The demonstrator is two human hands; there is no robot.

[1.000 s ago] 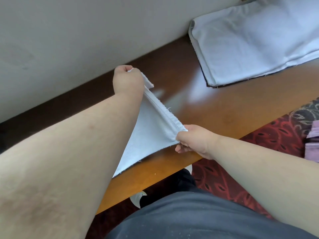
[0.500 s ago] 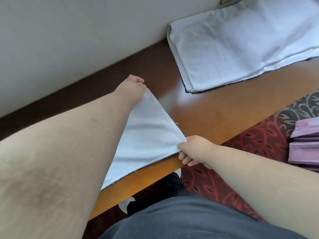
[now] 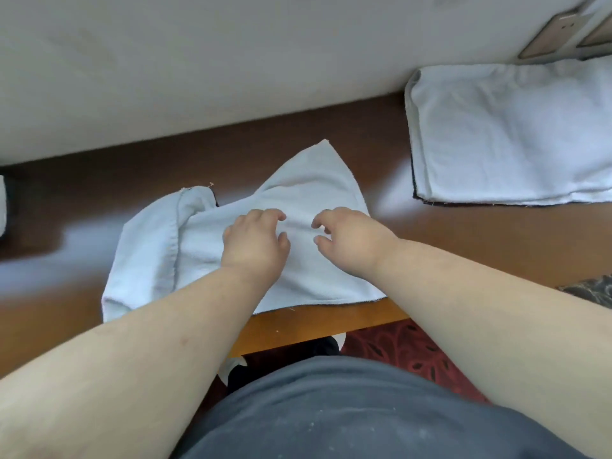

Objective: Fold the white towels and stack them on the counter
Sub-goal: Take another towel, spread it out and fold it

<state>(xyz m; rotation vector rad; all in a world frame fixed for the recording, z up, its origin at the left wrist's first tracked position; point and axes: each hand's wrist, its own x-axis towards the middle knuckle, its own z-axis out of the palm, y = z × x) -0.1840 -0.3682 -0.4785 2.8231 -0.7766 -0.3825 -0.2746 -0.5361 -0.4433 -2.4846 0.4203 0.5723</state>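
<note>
A small white towel (image 3: 308,193) lies rumpled on the wooden counter (image 3: 463,240), its left side bunched and folded over. Both hands hover over or rest on its middle. My left hand (image 3: 255,241) has loosely curled fingers above the cloth and holds nothing that I can see. My right hand (image 3: 347,240) sits just to the right of it, fingers bent, fingertips at the towel's surface. A stack of folded white towels (image 3: 510,134) lies at the back right of the counter, against the wall.
A pale wall (image 3: 198,61) runs along the back of the counter. The counter's front edge (image 3: 314,323) is just below the towel. Red patterned carpet (image 3: 397,346) shows beyond it. A white object (image 3: 2,207) sits at the far left edge.
Both hands have let go of the towel's edge, which was stretched taut between them. The towel now lies slack on the counter, and the hands have come together over its middle.
</note>
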